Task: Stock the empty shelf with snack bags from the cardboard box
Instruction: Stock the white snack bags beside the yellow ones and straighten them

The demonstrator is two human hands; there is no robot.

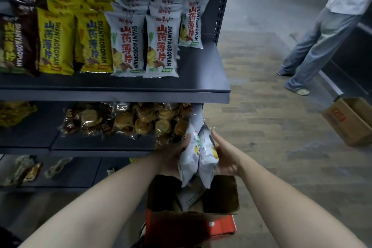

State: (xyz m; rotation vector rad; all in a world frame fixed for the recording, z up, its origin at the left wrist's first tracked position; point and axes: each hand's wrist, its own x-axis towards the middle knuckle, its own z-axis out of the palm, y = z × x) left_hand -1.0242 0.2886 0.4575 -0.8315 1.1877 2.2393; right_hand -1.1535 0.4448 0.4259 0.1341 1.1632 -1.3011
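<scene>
My left hand and right hand press a pair of white bags between them, upright, above the open box, where another white bag lies inside. On the top shelf stand rows of white, yellow and brown bags, with bare space at its right end. A person stands on the floor to the right, near a second box.

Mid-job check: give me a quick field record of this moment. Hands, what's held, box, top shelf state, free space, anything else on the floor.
left hand: pressing the left side of the held bags
right hand: pressing their right side
held: two white snack bags, upright, squeezed between both hands above the box
cardboard box: open, on the floor below the hands, at least one white bag left inside
top shelf: rows of brown, yellow and white bags; bare space at its right end
bystander: standing at upper right
second box: on the floor at right
</scene>
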